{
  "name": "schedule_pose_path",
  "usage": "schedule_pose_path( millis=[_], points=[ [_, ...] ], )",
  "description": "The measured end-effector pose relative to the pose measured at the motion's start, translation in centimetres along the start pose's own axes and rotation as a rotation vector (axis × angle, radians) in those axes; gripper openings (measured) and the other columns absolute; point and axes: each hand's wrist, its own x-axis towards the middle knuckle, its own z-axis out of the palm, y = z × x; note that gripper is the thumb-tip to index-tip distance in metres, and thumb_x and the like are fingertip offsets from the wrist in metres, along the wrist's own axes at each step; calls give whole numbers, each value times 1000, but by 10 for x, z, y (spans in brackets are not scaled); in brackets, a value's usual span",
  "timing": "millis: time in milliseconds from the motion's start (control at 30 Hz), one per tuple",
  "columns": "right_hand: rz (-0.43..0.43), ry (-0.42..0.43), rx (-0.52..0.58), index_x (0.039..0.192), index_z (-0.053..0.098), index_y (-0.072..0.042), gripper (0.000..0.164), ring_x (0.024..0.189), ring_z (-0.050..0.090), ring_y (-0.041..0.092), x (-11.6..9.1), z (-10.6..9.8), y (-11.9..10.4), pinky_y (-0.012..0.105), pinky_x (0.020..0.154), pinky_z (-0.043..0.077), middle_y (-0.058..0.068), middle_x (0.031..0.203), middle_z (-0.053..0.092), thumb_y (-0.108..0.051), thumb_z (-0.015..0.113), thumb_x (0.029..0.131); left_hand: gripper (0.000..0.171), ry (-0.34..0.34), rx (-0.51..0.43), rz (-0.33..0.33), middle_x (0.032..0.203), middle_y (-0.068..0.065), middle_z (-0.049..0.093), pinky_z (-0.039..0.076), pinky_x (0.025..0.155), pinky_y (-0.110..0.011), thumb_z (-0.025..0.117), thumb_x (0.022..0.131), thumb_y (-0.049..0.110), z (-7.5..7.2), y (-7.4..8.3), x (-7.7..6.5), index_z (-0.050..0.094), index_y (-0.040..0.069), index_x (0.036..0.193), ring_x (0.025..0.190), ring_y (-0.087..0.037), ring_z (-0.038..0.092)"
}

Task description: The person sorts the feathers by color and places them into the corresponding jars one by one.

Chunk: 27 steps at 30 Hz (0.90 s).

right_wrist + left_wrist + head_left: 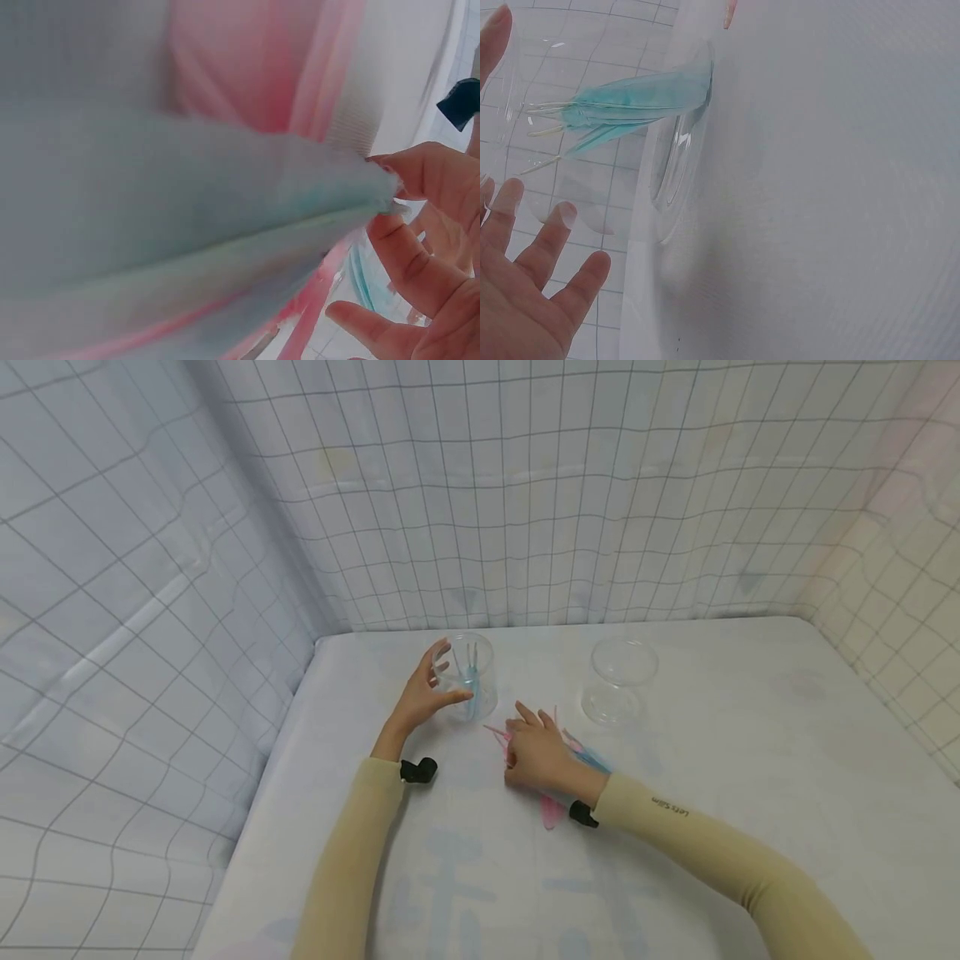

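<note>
My left hand (427, 693) holds a clear plastic cup (487, 693), thumb at the front and fingers round the far side. Several folded teal pieces (637, 101) with thin pale stick ends stand in the cup; they resemble closed paper drink umbrellas. To the right of this cup, my right hand (542, 756) is low over a small pile. In the right wrist view, its thumb and a finger pinch the narrow tip of a folded light-blue piece (225, 202). Folded pink pieces (552, 812) lie under and around that hand, with more blue ones (592, 760) beside its wrist.
A second clear cup (622, 681) stands behind and to the right of the pile; I see nothing inside it. The white-covered table (750, 760) is bordered by grid-patterned curtains (525, 510) at the back and both sides.
</note>
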Motion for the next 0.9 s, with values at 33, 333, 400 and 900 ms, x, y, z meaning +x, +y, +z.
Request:
schedule_pose_path(
  millis=[33,333,400,900],
  points=[
    [5,3,-1,56,64,-25,19,138,23,35,0,0,0,60,105,22,11,129,57,-28,75,70,94,-1,-2,-1,154,-9,23,26,107,-51,79,79,18,0,-1,0,19,16,151,135,-37,29],
    [52,33,67,62,71,-25,17,137,26,34,-2,-12,4,60,104,23,10,128,58,-34,79,73,97,18,-12,-2,154,0,24,24,107,-51,81,77,22,1,-29,11,19,23,152,136,-31,29],
    [63,26,113,64,73,-24,17,136,27,35,-2,-16,4,60,104,23,10,126,59,-36,80,74,98,23,-3,-5,153,4,24,25,107,-49,82,76,26,2,-36,13,19,25,152,136,-27,30],
    [146,142,464,84,79,-12,24,132,34,37,15,-53,17,60,102,28,11,126,60,-35,73,84,95,13,-12,13,154,-6,24,25,106,-53,80,78,17,1,-19,7,19,14,152,135,-36,30]
  ],
)
